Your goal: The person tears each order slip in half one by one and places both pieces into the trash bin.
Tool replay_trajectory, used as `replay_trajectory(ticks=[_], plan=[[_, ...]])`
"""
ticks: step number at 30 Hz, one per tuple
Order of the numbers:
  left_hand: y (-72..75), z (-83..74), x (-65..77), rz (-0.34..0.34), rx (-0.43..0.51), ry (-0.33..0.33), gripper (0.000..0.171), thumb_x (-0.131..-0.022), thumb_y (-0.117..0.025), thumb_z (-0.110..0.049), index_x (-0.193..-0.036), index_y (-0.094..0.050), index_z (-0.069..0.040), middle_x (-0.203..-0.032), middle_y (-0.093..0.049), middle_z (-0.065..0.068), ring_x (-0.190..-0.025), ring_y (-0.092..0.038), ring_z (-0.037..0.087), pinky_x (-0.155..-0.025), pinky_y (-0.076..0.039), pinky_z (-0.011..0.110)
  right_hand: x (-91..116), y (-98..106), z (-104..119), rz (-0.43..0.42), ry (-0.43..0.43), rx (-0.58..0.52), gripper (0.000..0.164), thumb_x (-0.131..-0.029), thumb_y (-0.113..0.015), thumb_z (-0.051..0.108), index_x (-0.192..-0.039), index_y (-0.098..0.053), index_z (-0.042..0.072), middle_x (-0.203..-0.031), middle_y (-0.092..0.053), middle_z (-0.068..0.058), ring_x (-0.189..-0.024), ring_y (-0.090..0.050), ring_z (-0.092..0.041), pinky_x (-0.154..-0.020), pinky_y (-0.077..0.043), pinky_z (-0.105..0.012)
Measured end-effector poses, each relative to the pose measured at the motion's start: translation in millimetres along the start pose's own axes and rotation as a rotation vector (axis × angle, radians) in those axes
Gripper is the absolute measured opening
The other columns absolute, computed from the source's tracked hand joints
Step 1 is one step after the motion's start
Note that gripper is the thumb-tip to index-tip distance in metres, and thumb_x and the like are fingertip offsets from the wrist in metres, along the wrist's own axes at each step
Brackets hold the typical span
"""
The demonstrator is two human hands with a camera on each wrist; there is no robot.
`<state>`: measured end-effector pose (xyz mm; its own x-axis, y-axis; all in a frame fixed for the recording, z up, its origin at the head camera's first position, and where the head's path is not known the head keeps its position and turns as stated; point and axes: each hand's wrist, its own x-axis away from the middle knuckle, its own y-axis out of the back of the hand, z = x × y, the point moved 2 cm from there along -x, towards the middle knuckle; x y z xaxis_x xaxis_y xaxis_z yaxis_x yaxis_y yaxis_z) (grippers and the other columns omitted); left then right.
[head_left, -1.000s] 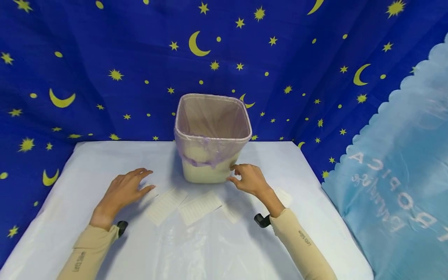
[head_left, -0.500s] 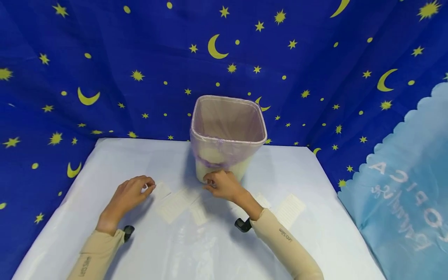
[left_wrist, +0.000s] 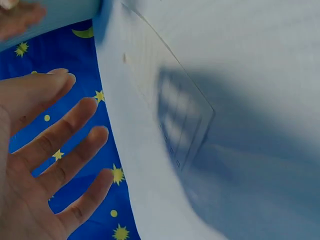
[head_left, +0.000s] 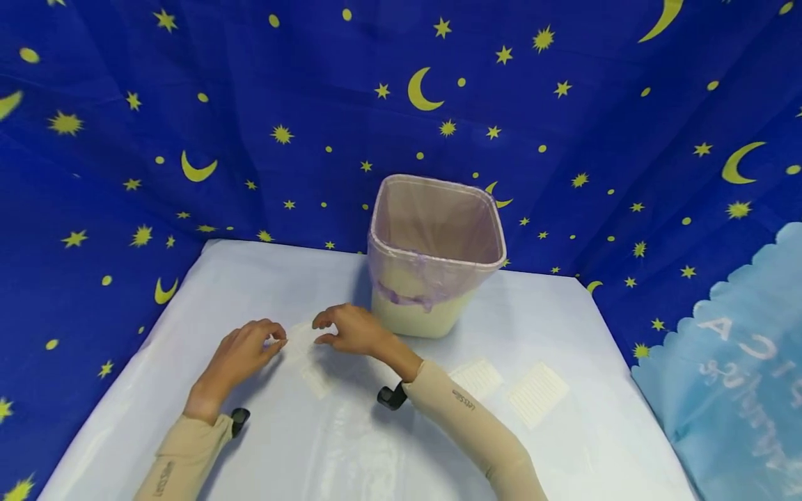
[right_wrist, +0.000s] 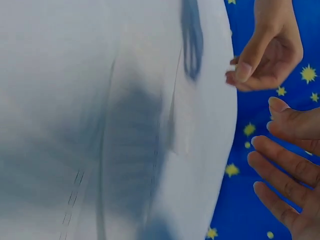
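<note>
Blue cloth [head_left: 313, 83] dotted with yellow moons and stars backs a white-covered table [head_left: 269, 452], where a person works with two bare hands. A pale paper slip [head_left: 301, 339] lies left of center in the head frame, between the left hand [head_left: 234, 356] and the right hand [head_left: 357, 330]. Fingertips flank it closely from both sides, neither hand clearly nearer; contact cannot be made out. A lower slip [head_left: 317, 379] points its long axis down and toward the lower right. Both hands are loosely open, thumbs apart from fingers in their own wrist views, with nothing visible in their hold. Behind the right wrist, at upper center-right, stands a cream bin [head_left: 416, 320] in a thin purple liner [head_left: 432, 278]. Toward the lower right, an inner lined slip [head_left: 479, 378] and an outer lined slip [head_left: 537, 394] rest beyond the right forearm.
</note>
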<state>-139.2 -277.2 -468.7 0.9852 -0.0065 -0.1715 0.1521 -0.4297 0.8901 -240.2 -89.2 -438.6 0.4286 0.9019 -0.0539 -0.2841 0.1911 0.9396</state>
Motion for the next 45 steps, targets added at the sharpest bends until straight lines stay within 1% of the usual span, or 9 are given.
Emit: replay_trajectory(ticks=[5,11,13,17,23,28,35,41,45], plan=[[-7.3,4.4,-3.9,-0.046,-0.042,-0.039,0.02,-0.085,-0.076,-0.018,-0.103,-0.07,-0.012,-0.106,-0.068,0.007,-0.095,-0.063,0.032,-0.073,-0.046,0.051,-26,-13,-1,0.022,-0.015,-0.075,0.029,-0.089,-0.072,0.022,-0.116,-0.071,0.012,-0.115,-0.071,0.003,-0.108,-0.064,-0.009,-0.09,-0.048,-0.019],[-15.1,8.7,-6.8,-0.081,-0.088,-0.009,0.052,-0.085,-0.076,-0.025,-0.128,-0.058,-0.003,-0.125,-0.055,0.023,-0.106,-0.057,0.041,-0.078,-0.044,0.057,-49,-31,2,0.049,-0.015,0.029,0.043,-0.086,-0.076,0.028,-0.127,-0.065,0.019,-0.129,-0.064,0.005,-0.12,-0.058,-0.011,-0.101,-0.043,-0.031],[-15.0,9.2,-8.8,-0.061,-0.096,0.018,0.059,-0.085,-0.076,-0.028,-0.133,-0.054,-0.001,-0.126,-0.052,0.027,-0.108,-0.054,0.044,-0.08,-0.042,0.059,-54,-34,1,0.042,-0.04,0.059,0.049,-0.085,-0.077,0.031,-0.13,-0.062,0.023,-0.133,-0.061,0.005,-0.124,-0.055,-0.013,-0.103,-0.041,-0.037],[-15.1,10.8,-11.8,-0.013,-0.098,0.07,0.066,-0.083,-0.076,-0.032,-0.134,-0.052,0.002,-0.12,-0.052,0.028,-0.105,-0.053,0.045,-0.078,-0.04,0.058,-64,-40,-4,0.045,-0.108,0.061,0.055,-0.083,-0.079,0.034,-0.133,-0.059,0.025,-0.136,-0.057,0.006,-0.126,-0.052,-0.014,-0.103,-0.039,-0.039],[-19.5,13.4,-13.7,0.13,-0.075,0.162,0.077,-0.077,-0.08,-0.038,-0.133,-0.05,0.005,-0.11,-0.052,0.03,-0.099,-0.05,0.046,-0.076,-0.036,0.056,-72,-48,-9,0.146,-0.187,0.1,0.058,-0.077,-0.083,0.037,-0.13,-0.061,0.028,-0.131,-0.057,0.005,-0.12,-0.052,-0.014,-0.097,-0.041,-0.034],[-23.0,15.5,-8.6,0.196,-0.114,0.189,0.076,-0.07,-0.084,-0.04,-0.121,-0.051,0.006,-0.099,-0.051,0.027,-0.093,-0.048,0.043,-0.075,-0.035,0.054,-74,-58,-5,0.225,-0.221,0.161,0.056,-0.073,-0.086,0.04,-0.123,-0.063,0.032,-0.122,-0.057,0.006,-0.113,-0.051,-0.013,-0.093,-0.039,-0.03],[-21.7,16.2,-1.0,0.151,-0.118,0.194,0.059,-0.066,-0.088,-0.032,-0.094,-0.048,0.001,-0.08,-0.047,0.019,-0.08,-0.045,0.038,-0.07,-0.032,0.051,-81,-68,0,0.237,-0.21,0.156,0.043,-0.072,-0.086,0.04,-0.106,-0.062,0.03,-0.11,-0.054,0.01,-0.104,-0.048,-0.009,-0.088,-0.036,-0.027],[-21.6,18.5,-4.7,0.234,-0.076,0.241,0.06,-0.068,-0.087,-0.032,-0.105,-0.055,0.003,-0.089,-0.049,0.022,-0.082,-0.048,0.039,-0.072,-0.036,0.054,-84,-70,1,0.204,-0.158,0.021,0.031,-0.078,-0.083,0.022,-0.096,-0.058,0.022,-0.088,-0.058,0.011,-0.079,-0.051,-0.005,-0.071,-0.038,-0.022],[-16.1,21.4,-5.7,0.262,-0.037,0.237,0.053,-0.08,-0.079,-0.03,-0.115,-0.059,0.004,-0.095,-0.056,0.022,-0.082,-0.055,0.035,-0.07,-0.042,0.052,-83,-67,5,0.167,-0.135,-0.044,0.024,-0.08,-0.08,0.017,-0.096,-0.063,0.022,-0.087,-0.064,0.01,-0.075,-0.054,-0.003,-0.06,-0.041,-0.019]])
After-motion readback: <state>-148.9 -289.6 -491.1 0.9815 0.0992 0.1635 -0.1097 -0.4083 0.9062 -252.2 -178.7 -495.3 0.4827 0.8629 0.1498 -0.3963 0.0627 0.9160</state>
